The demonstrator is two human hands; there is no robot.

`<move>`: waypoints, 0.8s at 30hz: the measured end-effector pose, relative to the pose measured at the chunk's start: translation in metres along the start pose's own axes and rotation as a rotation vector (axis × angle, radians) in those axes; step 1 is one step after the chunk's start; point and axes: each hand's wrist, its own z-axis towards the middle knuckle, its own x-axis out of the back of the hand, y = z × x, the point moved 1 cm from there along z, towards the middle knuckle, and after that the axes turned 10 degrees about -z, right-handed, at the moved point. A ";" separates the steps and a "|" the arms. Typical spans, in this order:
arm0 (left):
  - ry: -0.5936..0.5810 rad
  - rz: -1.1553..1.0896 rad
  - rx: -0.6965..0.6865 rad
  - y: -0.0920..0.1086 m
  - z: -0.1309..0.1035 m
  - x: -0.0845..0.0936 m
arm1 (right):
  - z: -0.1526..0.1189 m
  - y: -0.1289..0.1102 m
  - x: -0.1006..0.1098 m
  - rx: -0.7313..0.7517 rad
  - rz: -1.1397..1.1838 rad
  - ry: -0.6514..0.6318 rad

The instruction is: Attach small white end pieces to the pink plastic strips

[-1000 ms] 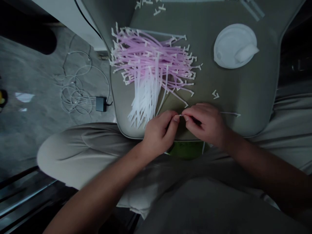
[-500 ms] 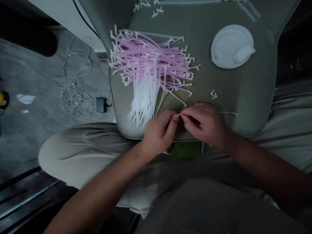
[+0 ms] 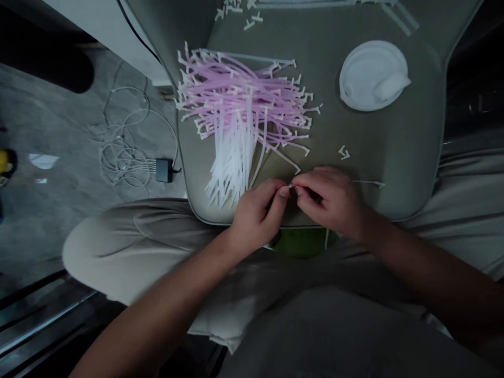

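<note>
My left hand (image 3: 260, 211) pinches a tiny whitish piece at its fingertips, mostly covered by the fingers. Facing it, my right hand (image 3: 329, 198) is closed at the fingertips on a thin tube (image 3: 368, 182), whose far part sticks out to the right with a white end. The fingertips of both hands nearly touch. Beyond my left hand lies a heap of pink tubes (image 3: 244, 86) with white end pieces, and white strips (image 3: 232, 157) fan out over its lower side. Two small white connectors (image 3: 344, 153) rest beyond my right hand.
The grey-green seat (image 3: 326, 126) holds a white lid-like dish (image 3: 372, 76) at the back right and loose white connectors (image 3: 253, 21) at the back. On the floor at the left are a black box (image 3: 164, 170) and coiled cables (image 3: 125, 157).
Both hands stay in nearly the same place. Between the fingertips, a whitish bit now shows where a pinkish one showed before. The view has shifted very slightly.
</note>
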 end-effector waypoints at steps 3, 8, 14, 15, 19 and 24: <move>0.000 0.017 0.008 -0.001 0.001 -0.001 | -0.001 0.000 -0.001 0.008 -0.005 -0.004; -0.009 0.031 -0.012 -0.002 0.001 -0.001 | -0.002 0.000 -0.002 -0.004 -0.001 0.006; -0.013 0.026 -0.021 -0.003 0.002 0.000 | -0.001 -0.002 -0.001 -0.007 -0.021 -0.004; -0.015 0.026 -0.021 -0.002 0.002 0.000 | 0.000 -0.002 0.000 0.000 -0.024 -0.005; -0.015 0.033 -0.033 -0.002 0.003 0.001 | 0.000 -0.002 0.001 0.021 -0.012 -0.022; 0.028 0.036 -0.037 -0.003 0.004 0.001 | 0.000 -0.001 0.001 0.012 0.008 -0.022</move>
